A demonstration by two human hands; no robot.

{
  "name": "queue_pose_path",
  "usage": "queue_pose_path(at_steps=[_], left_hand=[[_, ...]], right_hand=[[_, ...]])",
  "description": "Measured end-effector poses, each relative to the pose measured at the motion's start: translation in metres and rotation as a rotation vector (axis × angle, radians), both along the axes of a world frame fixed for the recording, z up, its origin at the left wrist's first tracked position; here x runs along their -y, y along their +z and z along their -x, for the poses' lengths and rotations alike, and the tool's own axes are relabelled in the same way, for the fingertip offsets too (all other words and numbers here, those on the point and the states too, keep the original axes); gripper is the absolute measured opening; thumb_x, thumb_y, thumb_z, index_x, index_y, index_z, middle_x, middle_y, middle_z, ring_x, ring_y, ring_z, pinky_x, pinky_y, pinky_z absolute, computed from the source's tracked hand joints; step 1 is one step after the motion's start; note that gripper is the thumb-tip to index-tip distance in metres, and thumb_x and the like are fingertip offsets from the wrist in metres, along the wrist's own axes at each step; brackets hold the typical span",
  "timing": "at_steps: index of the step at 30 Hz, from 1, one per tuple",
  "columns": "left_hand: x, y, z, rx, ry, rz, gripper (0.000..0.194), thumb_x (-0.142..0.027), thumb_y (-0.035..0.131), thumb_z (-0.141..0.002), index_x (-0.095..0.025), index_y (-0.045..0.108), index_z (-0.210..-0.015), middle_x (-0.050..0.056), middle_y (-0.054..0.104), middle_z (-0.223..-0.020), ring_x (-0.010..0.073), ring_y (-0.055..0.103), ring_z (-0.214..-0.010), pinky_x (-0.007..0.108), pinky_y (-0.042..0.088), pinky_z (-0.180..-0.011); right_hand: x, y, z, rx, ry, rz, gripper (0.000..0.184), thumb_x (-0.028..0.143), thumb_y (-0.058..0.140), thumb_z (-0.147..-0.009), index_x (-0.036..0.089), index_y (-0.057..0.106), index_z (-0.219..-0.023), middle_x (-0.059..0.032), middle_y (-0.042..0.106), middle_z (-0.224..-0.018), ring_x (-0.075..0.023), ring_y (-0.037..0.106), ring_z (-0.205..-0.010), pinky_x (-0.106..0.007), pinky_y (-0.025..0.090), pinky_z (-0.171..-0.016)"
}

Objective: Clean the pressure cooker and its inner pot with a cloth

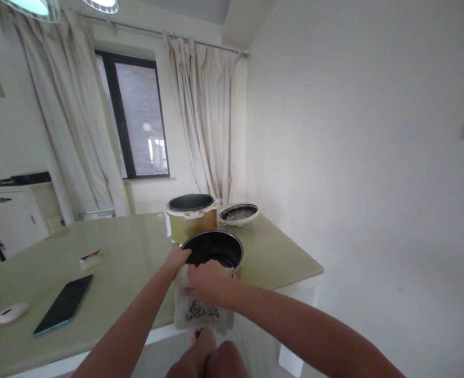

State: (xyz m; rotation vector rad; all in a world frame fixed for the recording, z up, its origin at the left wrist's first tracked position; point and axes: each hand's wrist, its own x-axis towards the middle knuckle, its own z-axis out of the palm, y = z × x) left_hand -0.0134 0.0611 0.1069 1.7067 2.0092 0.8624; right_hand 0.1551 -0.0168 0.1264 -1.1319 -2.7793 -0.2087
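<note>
A black inner pot stands near the front edge of the table, its open top facing up. My left hand is closed at the pot's left rim, fingers over the edge. At the near rim, my right hand is closed on a pale cloth with a dark printed pattern. The cloth hangs down in front of the pot, over the table edge, and hides the pot's near side. Behind the pot sits a white and gold cooker body with its top open. A round lid lies upside down to the right of it.
On the left of the greenish table lie a dark tablet, a white oval object and a small packet. A wall rises to the right. My legs are below the table edge.
</note>
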Motion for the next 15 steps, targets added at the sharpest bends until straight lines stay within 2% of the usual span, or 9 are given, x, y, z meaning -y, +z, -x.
queue_pose_path(at_steps=[2, 4, 7, 10, 13, 15], left_hand=[[-0.008, 0.002, 0.002, -0.020, -0.087, 0.006, 0.038, -0.008, 0.055, -0.072, -0.012, 0.072, -0.106, 0.014, 0.080, -0.096, 0.0275, 0.077, -0.100, 0.033, 0.060, -0.085], [-0.011, 0.003, 0.006, -0.035, -0.160, 0.015, 0.042, -0.004, 0.054, -0.068, -0.013, 0.074, -0.103, 0.013, 0.081, -0.097, 0.0277, 0.077, -0.103, 0.034, 0.060, -0.088], [-0.011, 0.006, 0.012, -0.049, -0.222, 0.049, 0.049, -0.004, 0.052, -0.067, -0.014, 0.075, -0.108, 0.012, 0.082, -0.102, 0.0263, 0.077, -0.104, 0.032, 0.060, -0.089], [-0.012, 0.011, 0.014, -0.056, -0.275, 0.099, 0.056, -0.002, 0.051, -0.064, -0.014, 0.075, -0.113, 0.009, 0.083, -0.104, 0.0232, 0.077, -0.101, 0.027, 0.060, -0.086], [-0.016, 0.016, 0.016, -0.063, -0.327, 0.124, 0.060, -0.001, 0.051, -0.063, -0.015, 0.077, -0.116, 0.007, 0.084, -0.106, 0.0220, 0.078, -0.101, 0.025, 0.061, -0.085], [-0.018, 0.017, 0.017, -0.082, -0.336, 0.121, 0.062, -0.001, 0.053, -0.061, -0.016, 0.077, -0.116, 0.006, 0.084, -0.106, 0.0231, 0.077, -0.104, 0.026, 0.061, -0.087]], right_hand=[[-0.003, -0.003, 0.000, 0.004, 0.021, 0.024, 0.052, 0.055, 0.071, -0.092, 0.010, 0.069, -0.118, -0.0198, 0.080, -0.097, -0.0344, 0.080, -0.085, -0.041, 0.062, -0.070], [-0.008, 0.002, -0.009, 0.060, 0.071, 0.070, 0.059, 0.060, 0.078, -0.085, 0.012, 0.069, -0.119, -0.0190, 0.081, -0.103, -0.0359, 0.080, -0.089, -0.041, 0.062, -0.070], [-0.016, 0.016, -0.030, 0.211, 0.156, 0.152, 0.061, 0.061, 0.081, -0.081, 0.016, 0.072, -0.119, -0.0174, 0.080, -0.113, -0.0359, 0.079, -0.098, -0.038, 0.060, -0.073], [-0.027, 0.029, -0.052, 0.328, 0.244, 0.227, 0.059, 0.056, 0.083, -0.080, 0.020, 0.072, -0.126, -0.0132, 0.080, -0.116, -0.0333, 0.078, -0.104, -0.035, 0.056, -0.078], [-0.042, 0.033, -0.074, 0.392, 0.310, 0.284, 0.057, 0.051, 0.085, -0.080, 0.029, 0.072, -0.131, -0.0061, 0.081, -0.115, -0.0297, 0.077, -0.104, -0.031, 0.052, -0.079], [-0.056, 0.033, -0.087, 0.443, 0.334, 0.284, 0.052, 0.047, 0.087, -0.078, 0.031, 0.075, -0.126, -0.0043, 0.082, -0.110, -0.0283, 0.077, -0.101, -0.031, 0.050, -0.079]])
